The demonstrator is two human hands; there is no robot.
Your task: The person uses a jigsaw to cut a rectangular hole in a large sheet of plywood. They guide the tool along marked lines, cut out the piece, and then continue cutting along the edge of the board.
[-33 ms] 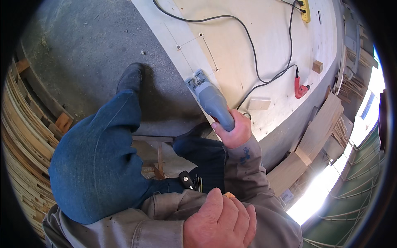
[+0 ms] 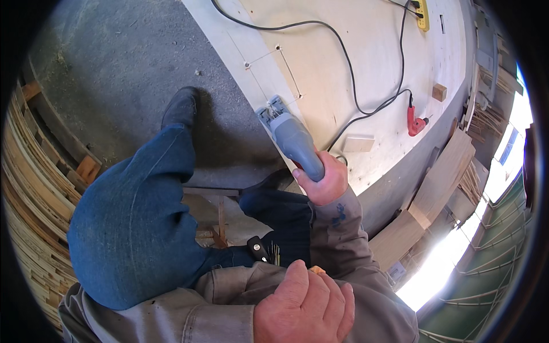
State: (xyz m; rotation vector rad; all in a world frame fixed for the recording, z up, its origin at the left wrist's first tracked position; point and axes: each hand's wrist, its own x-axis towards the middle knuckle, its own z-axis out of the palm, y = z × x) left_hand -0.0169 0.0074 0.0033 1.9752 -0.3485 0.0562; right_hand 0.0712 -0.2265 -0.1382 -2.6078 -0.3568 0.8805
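My right hand [image 2: 329, 178] is wrapped round the rear handle of a grey jigsaw [image 2: 293, 139]. The jigsaw's base rests by the near-left edge of a pale wooden sheet [image 2: 320, 68], against a pencil line. Drawn lines and several small drilled holes mark a rectangle just beyond the tool. Low in the view, my left hand [image 2: 306, 308] is held against my chest with its fingers curled. A bit of orange [image 2: 317, 270] shows behind those fingers; what they grip, if anything, is hidden.
A red drill [image 2: 416, 121], a small wood block [image 2: 439, 92], a flat wood offcut [image 2: 359, 143] and a yellow power strip [image 2: 422, 16] lie on the sheet. A black cord [image 2: 343, 46] loops across it. Stacked boards [image 2: 34, 211] stand at left; planks [image 2: 429, 200] at right.
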